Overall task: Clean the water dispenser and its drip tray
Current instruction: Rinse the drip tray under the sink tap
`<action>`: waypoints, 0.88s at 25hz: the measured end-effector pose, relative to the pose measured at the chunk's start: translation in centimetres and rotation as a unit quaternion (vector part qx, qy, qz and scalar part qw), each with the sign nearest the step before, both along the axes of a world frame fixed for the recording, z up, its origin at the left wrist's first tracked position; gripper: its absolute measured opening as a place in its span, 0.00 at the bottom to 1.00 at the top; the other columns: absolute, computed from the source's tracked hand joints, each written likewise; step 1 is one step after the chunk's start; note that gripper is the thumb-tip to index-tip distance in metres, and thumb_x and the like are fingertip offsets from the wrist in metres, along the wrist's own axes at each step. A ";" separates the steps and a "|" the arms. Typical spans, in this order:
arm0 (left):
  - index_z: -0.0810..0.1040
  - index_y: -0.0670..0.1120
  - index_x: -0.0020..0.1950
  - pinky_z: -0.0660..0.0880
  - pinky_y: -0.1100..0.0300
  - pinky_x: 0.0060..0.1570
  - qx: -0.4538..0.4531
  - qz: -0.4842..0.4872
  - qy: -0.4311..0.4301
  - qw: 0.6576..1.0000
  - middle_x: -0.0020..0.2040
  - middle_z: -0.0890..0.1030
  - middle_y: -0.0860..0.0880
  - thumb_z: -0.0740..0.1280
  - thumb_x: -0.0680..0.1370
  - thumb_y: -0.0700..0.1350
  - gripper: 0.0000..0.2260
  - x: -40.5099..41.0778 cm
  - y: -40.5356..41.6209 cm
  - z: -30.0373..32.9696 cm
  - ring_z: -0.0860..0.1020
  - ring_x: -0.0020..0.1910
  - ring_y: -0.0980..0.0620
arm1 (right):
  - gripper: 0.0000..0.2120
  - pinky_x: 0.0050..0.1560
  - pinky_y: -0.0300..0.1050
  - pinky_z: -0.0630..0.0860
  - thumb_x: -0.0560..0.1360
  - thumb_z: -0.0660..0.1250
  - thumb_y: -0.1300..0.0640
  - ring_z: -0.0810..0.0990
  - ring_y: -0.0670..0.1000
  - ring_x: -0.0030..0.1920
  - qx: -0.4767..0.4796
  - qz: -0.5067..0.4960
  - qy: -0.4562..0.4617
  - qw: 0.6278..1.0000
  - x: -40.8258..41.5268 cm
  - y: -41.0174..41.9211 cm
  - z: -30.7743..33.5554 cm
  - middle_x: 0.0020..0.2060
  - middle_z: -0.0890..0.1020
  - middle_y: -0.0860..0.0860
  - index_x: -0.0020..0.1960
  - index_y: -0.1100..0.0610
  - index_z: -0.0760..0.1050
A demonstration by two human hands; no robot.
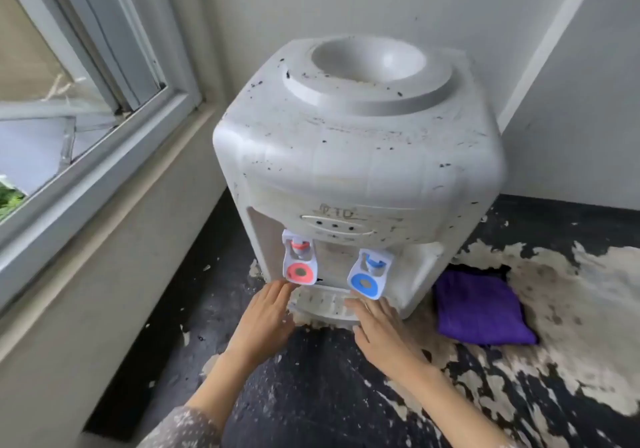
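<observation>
Tabletop water dispenser [363, 170] stood on a peeling dark floor [311, 395] in the corner, under a window [69, 101]. No bottle fitted; the bottle well on top was open. White casing was flecked all over with black specks and grime.

Drip tray [322, 305] sat in its slot at the base, below the red hot tap [299, 262] and blue cold tap [370, 274]. Tray grille looked dusty.

Left hand [266, 319] lay at the tray's left end, fingers fairly straight, tips reaching under the red tap. Right hand [381, 330] lay at the right end, fingers extended onto the tray's front edge. Neither hand had closed around anything; whether the fingertips had hooked under the lip could not be told.

Judged step: drawing the tray out for cleaning. To do it well, pull evenly with both hands, straight and level toward the body, so that one side does not jam and any stale water stays in. Keep knuckles below the tap levers.

Folded purple cloth [481, 309] lay on the floor just right of the base, not yet taken up.
</observation>
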State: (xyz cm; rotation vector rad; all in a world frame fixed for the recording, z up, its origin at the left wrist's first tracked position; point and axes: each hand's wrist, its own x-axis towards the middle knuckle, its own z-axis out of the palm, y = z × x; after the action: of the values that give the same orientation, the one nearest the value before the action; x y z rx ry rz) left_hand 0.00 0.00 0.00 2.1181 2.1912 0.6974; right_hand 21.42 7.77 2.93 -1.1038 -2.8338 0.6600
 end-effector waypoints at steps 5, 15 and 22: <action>0.71 0.46 0.57 0.75 0.58 0.50 0.010 0.013 0.128 0.992 0.49 0.79 0.52 0.57 0.70 0.57 0.22 -1.1 1.4 -2.1 0.76 0.47 0.53 | 0.25 0.72 0.52 0.50 0.81 0.56 0.53 0.55 0.56 0.73 0.099 -0.024 -0.093 0.990 -1.3 1.6 -1.3 0.74 0.56 0.53 0.75 0.55 0.52; 0.76 0.46 0.53 0.65 0.58 0.50 -0.022 0.014 0.129 0.991 0.48 0.79 0.50 0.79 0.54 0.60 0.33 -0.8 -0.1 -1.8 0.73 0.48 0.50 | 0.30 0.71 0.53 0.50 0.75 0.65 0.44 0.56 0.54 0.70 0.016 0.007 -0.068 0.998 -0.8 2.0 -2.2 0.71 0.59 0.49 0.72 0.49 0.57; 0.69 0.53 0.60 0.65 0.63 0.51 -0.036 0.160 0.014 0.986 0.57 0.73 0.55 0.62 0.67 0.67 0.27 -0.9 -11.8 1.6 0.72 0.52 0.57 | 0.31 0.67 0.43 0.56 0.74 0.66 0.41 0.61 0.43 0.68 0.010 0.181 0.031 0.983 -3.6 -1.4 0.3 0.67 0.63 0.40 0.73 0.41 0.58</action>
State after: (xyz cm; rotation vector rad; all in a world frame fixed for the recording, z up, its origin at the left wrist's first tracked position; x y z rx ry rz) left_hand -0.90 -11.77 1.56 1.7726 2.5599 0.5908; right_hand 17.86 6.41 3.25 -0.5523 -3.0032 0.6647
